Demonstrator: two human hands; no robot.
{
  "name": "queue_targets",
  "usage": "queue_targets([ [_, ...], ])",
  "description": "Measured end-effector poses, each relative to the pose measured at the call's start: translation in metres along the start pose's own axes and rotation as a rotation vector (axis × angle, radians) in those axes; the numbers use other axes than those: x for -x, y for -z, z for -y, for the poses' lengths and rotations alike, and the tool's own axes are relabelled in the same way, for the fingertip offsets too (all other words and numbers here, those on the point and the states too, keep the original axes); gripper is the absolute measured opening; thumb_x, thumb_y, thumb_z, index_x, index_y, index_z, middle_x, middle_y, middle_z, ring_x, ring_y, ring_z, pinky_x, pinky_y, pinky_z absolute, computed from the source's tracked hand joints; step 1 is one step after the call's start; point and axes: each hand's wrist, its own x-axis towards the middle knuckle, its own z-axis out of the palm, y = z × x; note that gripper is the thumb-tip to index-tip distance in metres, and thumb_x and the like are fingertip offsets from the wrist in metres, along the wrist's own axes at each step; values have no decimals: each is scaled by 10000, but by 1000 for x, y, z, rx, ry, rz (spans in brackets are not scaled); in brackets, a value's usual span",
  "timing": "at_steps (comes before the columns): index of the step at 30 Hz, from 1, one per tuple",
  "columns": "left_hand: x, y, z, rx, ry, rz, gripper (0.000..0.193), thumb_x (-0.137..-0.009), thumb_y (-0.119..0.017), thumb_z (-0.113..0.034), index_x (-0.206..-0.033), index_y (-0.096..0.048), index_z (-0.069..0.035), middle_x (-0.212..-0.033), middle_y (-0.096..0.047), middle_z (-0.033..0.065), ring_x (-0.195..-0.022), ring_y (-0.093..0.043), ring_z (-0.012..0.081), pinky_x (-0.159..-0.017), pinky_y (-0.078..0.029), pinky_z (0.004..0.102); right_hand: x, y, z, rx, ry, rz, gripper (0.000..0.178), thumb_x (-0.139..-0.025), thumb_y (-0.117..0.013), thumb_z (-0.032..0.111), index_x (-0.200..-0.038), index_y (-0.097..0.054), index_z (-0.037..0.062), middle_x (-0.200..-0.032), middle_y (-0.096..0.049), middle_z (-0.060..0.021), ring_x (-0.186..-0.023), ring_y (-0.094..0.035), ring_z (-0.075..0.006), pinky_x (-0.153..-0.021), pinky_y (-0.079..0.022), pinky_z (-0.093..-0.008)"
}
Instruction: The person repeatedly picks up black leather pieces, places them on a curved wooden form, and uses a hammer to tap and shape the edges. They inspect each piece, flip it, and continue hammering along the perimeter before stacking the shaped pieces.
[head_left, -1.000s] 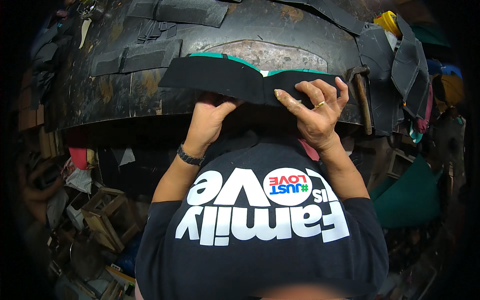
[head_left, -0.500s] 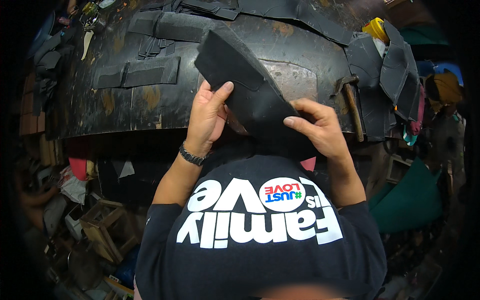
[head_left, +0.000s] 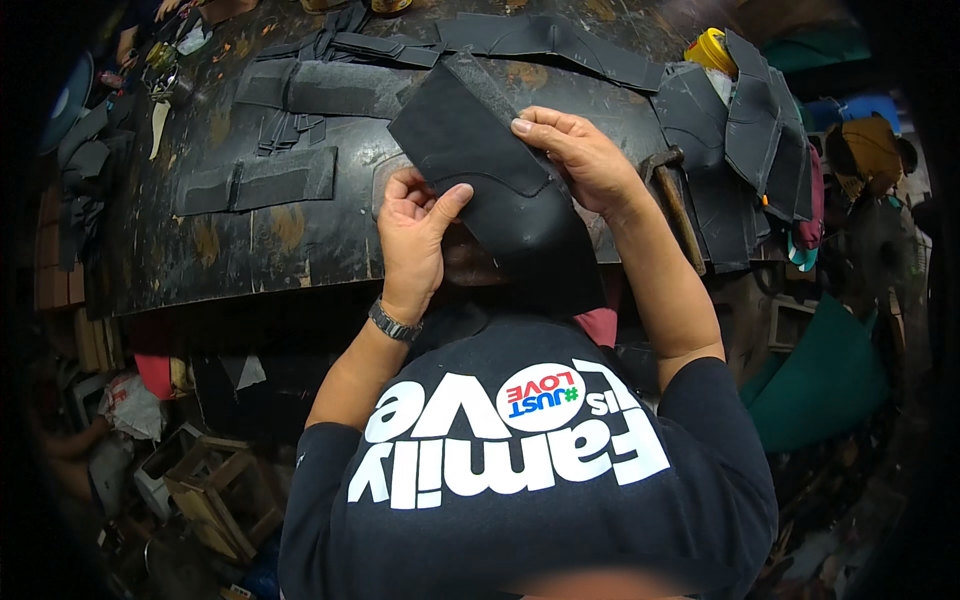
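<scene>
A black leather-like panel with a curved seam and a grey, fuzzy strip along its upper right edge is held up over the table's near edge. My left hand pinches its left edge between thumb and fingers. My right hand grips the upper right edge, thumb on the grey strip. The panel's lower end hangs down in front of my shirt. Behind the panel, a flat slab on the table is mostly hidden.
The dark, worn table bears a joined pair of black strips and more black pieces farther back. To the right lie a wooden-handled hammer, stacked black panels and a yellow container. A wooden stool stands lower left.
My right hand has slid up along the panel's right edge to the grey strip. The left hand keeps its hold slightly lower. The view has shifted a little.
</scene>
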Motion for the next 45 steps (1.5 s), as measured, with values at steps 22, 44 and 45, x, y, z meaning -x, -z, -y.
queue_targets([
  [22, 17, 6, -8, 174, 237, 167, 233, -914, -742, -5, -1139, -723, -61, -1138, -745, 70, -1046, -702, 158, -962, -548, 305, 0, -7, -35, 150, 129, -319, 166, -987, -653, 159, -935, -718, 16, -830, -662, 37, -754, -568, -41, -698, -458, -211],
  [44, 7, -4, -12, 184, 345, 149, 203, -962, -707, -80, -1127, -686, 36, -1072, -743, 133, -925, -730, 176, -812, -607, 289, 54, -30, -19, 184, 237, -125, 641, -945, -682, 93, -1514, -392, 48, -934, -614, -16, -841, -587, -54, -759, -517, -221],
  [45, 8, -5, -11, 192, 334, 147, 204, -962, -707, -79, -1129, -684, 36, -1069, -743, 131, -918, -731, 176, -804, -608, 286, 56, -31, -21, 255, 255, -119, 667, -925, -696, 76, -1518, -392, 49, -956, -619, -24, -858, -586, -54, -769, -518, -225],
])
